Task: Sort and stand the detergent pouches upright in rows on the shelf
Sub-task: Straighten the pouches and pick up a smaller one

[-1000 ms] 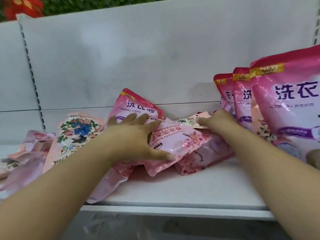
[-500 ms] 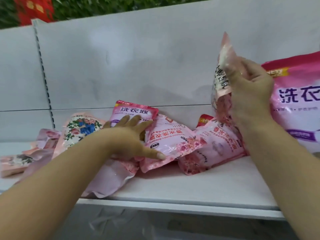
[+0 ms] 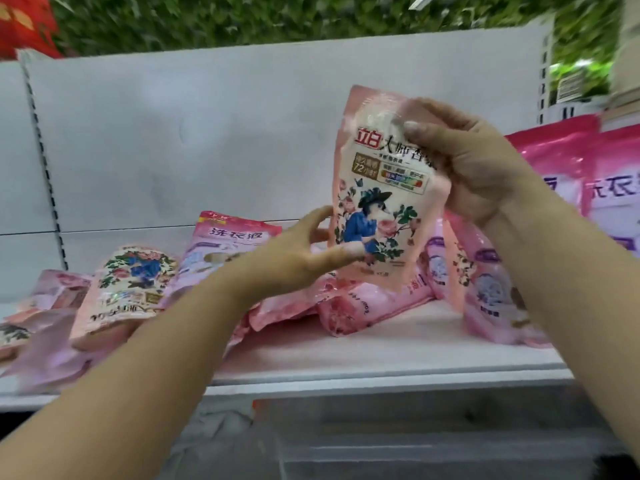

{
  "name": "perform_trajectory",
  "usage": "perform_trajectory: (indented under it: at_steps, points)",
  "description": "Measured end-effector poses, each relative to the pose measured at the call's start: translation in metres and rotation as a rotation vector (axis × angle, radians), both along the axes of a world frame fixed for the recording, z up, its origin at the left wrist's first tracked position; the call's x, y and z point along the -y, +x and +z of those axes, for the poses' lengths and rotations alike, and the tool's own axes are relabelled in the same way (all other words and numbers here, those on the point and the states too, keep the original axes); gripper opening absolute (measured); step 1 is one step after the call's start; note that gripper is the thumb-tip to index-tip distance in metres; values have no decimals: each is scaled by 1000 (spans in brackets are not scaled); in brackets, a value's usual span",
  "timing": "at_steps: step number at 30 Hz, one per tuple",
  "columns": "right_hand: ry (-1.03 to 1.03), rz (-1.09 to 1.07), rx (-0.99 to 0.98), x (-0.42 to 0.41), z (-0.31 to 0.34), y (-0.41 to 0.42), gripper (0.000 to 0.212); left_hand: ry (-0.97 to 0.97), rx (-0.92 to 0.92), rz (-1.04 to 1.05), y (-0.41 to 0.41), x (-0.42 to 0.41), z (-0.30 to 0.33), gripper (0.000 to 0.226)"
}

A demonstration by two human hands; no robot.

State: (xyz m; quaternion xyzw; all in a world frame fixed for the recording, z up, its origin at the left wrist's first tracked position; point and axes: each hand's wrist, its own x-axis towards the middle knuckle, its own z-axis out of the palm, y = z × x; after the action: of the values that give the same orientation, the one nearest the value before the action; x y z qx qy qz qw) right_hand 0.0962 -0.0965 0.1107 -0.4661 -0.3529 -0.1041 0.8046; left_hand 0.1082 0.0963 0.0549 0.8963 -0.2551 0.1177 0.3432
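- The right hand (image 3: 481,168) grips a pale pink pouch (image 3: 377,192) by its upper right edge, thumb across the front near the top and fingers curled behind it.
- The pouch is held upright in the air, above the white shelf (image 3: 381,355) and in front of the white back panel (image 3: 207,140), touching no other pack.
- Its front shows a red logo block at the upper left, dark lettering beside it, a brown label with "72", a small multicoloured strip, and a picture of a figure in a dark hat and blue dress among pink roses and green leaves.
- The top of the pouch is a flat sealed band; its lower part looks fuller and creased.
- The left hand (image 3: 304,254) pinches the lower left corner of the same pouch, thumb on the front and fingers behind the edge.
- Below the held pouch lies a loose heap of pink pouches (image 3: 346,306) on the shelf, flat or tilted and overlapping.
- A pink pouch with a red top (image 3: 235,230) leans against the back panel behind the left forearm.
- A second floral pouch (image 3: 131,285) of the same design lies tilted further left, its print upside down to the camera.
- More pale pouches (image 3: 41,327) lie flat at the far left, blurred.
- Large magenta bags (image 3: 588,168) stand upright at the right, behind the right forearm.
- Green foliage (image 3: 277,15) shows above the back panel.
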Motion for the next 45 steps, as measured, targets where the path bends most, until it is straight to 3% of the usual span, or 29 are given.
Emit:
perform_trajectory:
  at_steps: [4,8,12,15,18,22,27,34,38,41,43,45]
  points:
    - [-60,9,-30,-7,5,-6,20,-410,-27,-121,-7,21,-3,55]
    - [-59,-159,-244,2,-1,5,13,-597,96,64,-11,3,17,30]
    - [-449,-355,-554,5,-59,15,60,-619,101,223,-5,-31,33,36]
    - [-413,-411,-729,6,-100,21,72,-480,113,390,2,-44,29,57]
    - [-322,-367,-805,2,-103,28,73,-486,86,481,8,-50,21,64]
    - [-166,-315,-859,-20,-96,44,38,-412,95,471,14,-51,10,60]
    - [-40,-332,-862,-34,-100,61,24,-476,39,498,23,-59,5,63]
    - [-355,-517,-791,-48,-105,73,36,-420,89,530,26,-56,-1,63]
    - [-246,-561,-634,-47,-108,81,24,-401,101,534,29,-57,-1,62]
    - [-238,-473,-434,-44,-100,75,29,-372,119,551,28,-58,-2,60]
    - [-268,-535,-305,-43,-98,75,29,-364,106,566,29,-58,-3,59]
    - [-250,-630,-199,-40,-96,73,31,-522,90,552,28,-60,0,53]
